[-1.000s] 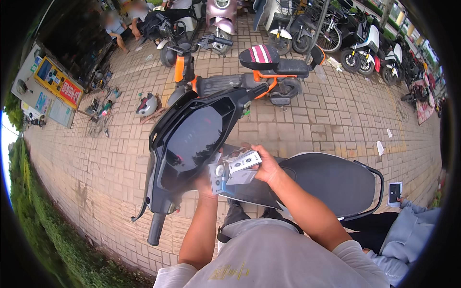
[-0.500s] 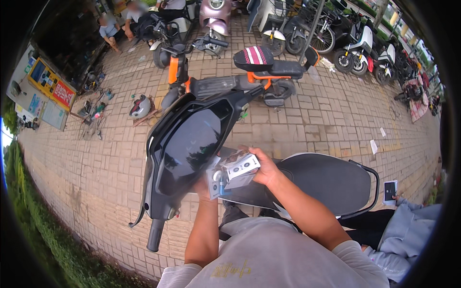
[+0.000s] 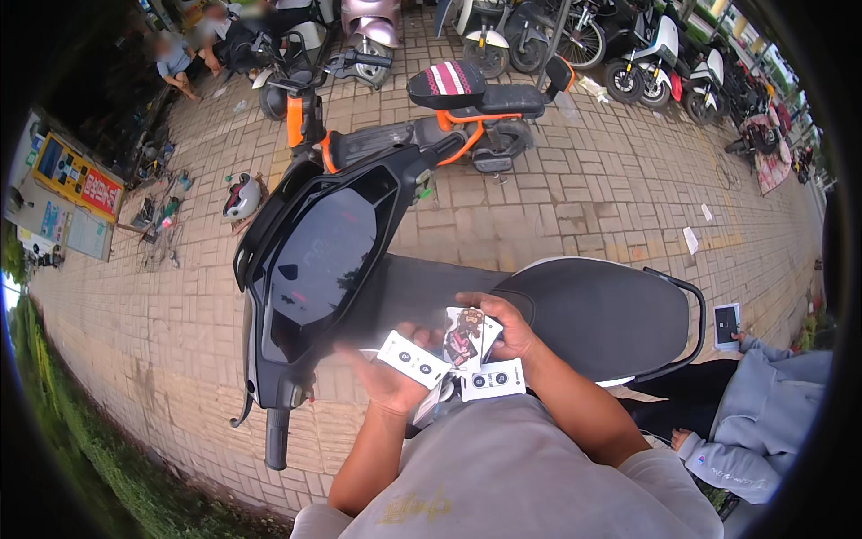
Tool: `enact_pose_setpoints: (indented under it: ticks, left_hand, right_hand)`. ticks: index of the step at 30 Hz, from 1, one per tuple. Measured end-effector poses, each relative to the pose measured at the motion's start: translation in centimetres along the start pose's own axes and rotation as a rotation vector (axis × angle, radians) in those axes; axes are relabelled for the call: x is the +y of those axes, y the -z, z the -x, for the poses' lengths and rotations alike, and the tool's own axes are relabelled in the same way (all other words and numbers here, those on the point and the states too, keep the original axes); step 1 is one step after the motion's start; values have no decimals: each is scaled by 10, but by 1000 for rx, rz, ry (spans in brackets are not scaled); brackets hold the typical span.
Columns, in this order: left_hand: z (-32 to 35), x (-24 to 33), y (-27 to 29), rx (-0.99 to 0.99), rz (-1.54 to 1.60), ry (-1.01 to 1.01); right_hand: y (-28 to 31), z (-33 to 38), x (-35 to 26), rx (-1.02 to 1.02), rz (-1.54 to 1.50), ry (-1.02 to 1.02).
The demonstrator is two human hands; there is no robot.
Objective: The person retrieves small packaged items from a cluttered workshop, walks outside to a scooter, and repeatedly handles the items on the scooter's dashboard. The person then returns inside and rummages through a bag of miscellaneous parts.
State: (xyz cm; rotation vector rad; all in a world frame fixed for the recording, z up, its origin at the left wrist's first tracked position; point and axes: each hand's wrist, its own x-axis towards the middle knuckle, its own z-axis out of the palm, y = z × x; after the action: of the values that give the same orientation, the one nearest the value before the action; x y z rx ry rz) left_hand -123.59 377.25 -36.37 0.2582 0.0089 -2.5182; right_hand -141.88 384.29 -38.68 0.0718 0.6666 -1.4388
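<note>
A white card (image 3: 413, 359) with two dark round marks lies across my left hand (image 3: 384, 382), whose thumb stands out to the side. My right hand (image 3: 510, 325) grips a small stack of cards (image 3: 469, 340), the top one printed with a brown and pink picture. Below that stack a second white card (image 3: 492, 381) with two round marks sits close to my body; what supports it is hidden. Under the left-hand card, a clear plastic wrapper (image 3: 429, 402) shows in part. Both hands are over the footboard and seat front of a black scooter.
The scooter's dark display (image 3: 323, 251) and grip (image 3: 277, 438) are at left, its black seat (image 3: 597, 319) at right. Beyond stands an orange scooter (image 3: 449, 126). A helmet (image 3: 242, 198) rests on the paving. At right a person in grey (image 3: 763, 422) holds a tablet-like device (image 3: 726, 325).
The cards were bunched together with the clear plastic package; now they are fanned apart between my hands, lower and nearer my body. My view has shifted, so the scooter sits further left.
</note>
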Motion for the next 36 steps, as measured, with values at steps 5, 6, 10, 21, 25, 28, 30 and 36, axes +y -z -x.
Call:
enact_pose_setpoints:
  ticks: [5, 6, 10, 21, 25, 28, 30, 36]
  left_hand:
    - [33, -11, 23, 43, 27, 130]
    - [37, -11, 25, -81, 37, 113]
    - [41, 3, 24, -185, -116, 128]
    - [1, -9, 30, 289, -1028, 446]
    - [6, -14, 29, 381, -847, 354]
    - [14, -14, 58, 408, -723, 287]
    - [14, -13, 66, 414, -643, 260]
    - [0, -18, 60, 479, -591, 103]
  right_hand:
    - [13, 37, 15, 114, 143, -46]
    - [14, 43, 14, 163, 171, -41]
    - [16, 51, 15, 262, 194, -17]
    - [-3, 45, 19, 317, 364, 25]
    - [12, 50, 21, 132, 486, 34]
    - [30, 64, 20, -171, 573, 31]
    - [36, 65, 20, -322, 730, 138]
    - [17, 51, 17, -101, 437, 11]
